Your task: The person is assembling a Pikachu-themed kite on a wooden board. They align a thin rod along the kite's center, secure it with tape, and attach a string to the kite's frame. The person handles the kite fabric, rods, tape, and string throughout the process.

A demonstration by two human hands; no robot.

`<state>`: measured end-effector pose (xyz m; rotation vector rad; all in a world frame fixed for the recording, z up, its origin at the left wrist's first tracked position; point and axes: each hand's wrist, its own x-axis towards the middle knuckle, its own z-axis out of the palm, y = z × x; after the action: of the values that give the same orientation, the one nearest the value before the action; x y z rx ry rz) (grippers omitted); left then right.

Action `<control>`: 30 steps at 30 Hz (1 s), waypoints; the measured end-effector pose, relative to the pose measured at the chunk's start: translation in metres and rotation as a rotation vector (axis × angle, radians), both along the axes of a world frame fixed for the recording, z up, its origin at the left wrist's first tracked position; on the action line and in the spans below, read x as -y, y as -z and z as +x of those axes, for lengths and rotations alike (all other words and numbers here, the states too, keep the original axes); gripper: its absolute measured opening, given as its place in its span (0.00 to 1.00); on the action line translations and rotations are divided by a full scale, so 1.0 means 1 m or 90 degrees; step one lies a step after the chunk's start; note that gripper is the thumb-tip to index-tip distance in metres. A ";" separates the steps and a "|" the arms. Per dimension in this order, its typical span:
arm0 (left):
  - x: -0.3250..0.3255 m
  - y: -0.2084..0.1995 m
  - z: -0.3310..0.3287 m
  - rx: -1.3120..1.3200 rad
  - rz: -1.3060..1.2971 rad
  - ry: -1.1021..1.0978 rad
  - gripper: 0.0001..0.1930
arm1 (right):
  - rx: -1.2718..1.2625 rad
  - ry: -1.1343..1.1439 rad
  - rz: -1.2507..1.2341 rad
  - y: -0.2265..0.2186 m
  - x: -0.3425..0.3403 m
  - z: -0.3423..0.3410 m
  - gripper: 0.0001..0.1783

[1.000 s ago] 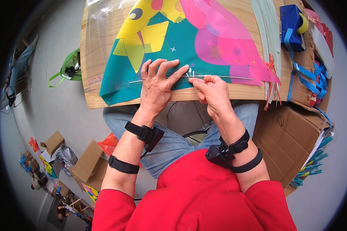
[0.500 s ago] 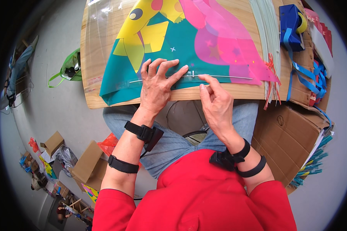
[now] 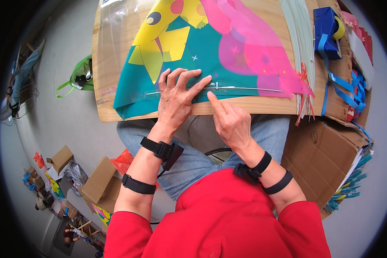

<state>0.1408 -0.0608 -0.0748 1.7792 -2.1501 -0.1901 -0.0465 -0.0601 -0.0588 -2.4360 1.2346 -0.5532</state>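
Observation:
A colourful printed fabric sheet (image 3: 193, 64), teal, yellow and pink, lies on the wooden table top with its lower edge toward me. A thin white rod (image 3: 253, 89) runs along that edge, with clear tape-like strips across it. My left hand (image 3: 176, 101) presses on the sheet over the rod, fingers spread and open. Just right of it, my right hand (image 3: 233, 122) points its index finger at the sheet's lower edge, just below the rod. Its other fingers curl under, and I see nothing held in it.
At the right of the wooden table (image 3: 109, 73) lie a bundle of pale thin rods (image 3: 299, 38) tied with red string and a blue tape dispenser (image 3: 327, 34). A cardboard box (image 3: 322, 150) stands at right. A green bag (image 3: 81, 73) sits on the floor at left.
My right hand has moved left and its index fingertip has dropped from the rod to the sheet's lower edge. My left hand stays in place on the sheet.

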 end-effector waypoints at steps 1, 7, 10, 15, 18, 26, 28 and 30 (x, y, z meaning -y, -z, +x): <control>0.001 -0.001 0.000 0.005 -0.001 0.000 0.33 | -0.042 0.004 0.007 0.000 0.002 -0.001 0.31; 0.000 -0.004 -0.001 -0.011 0.002 -0.005 0.33 | -0.174 -0.051 -0.039 0.007 -0.003 -0.008 0.32; 0.002 -0.007 -0.004 -0.024 0.002 -0.010 0.34 | -0.176 -0.064 -0.052 0.009 -0.003 -0.009 0.33; 0.004 -0.020 -0.013 0.063 0.012 -0.028 0.32 | -0.160 -0.087 -0.062 0.014 -0.001 -0.008 0.31; 0.001 -0.034 -0.029 0.087 -0.011 -0.024 0.25 | -0.119 -0.081 -0.048 0.017 0.000 -0.011 0.30; -0.030 -0.008 -0.033 0.131 0.136 0.002 0.44 | -0.020 -0.007 -0.083 -0.011 0.017 -0.083 0.34; -0.035 -0.004 -0.030 0.121 0.134 -0.007 0.47 | -0.079 0.024 -0.109 -0.008 0.025 -0.103 0.40; -0.038 -0.005 -0.031 0.104 0.133 -0.018 0.48 | -0.164 0.055 -0.032 0.006 0.028 -0.119 0.47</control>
<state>0.1096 -0.0230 -0.0702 2.0015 -2.2892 -0.2808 -0.1659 -0.0884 -0.0650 -2.5672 1.4476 -0.3016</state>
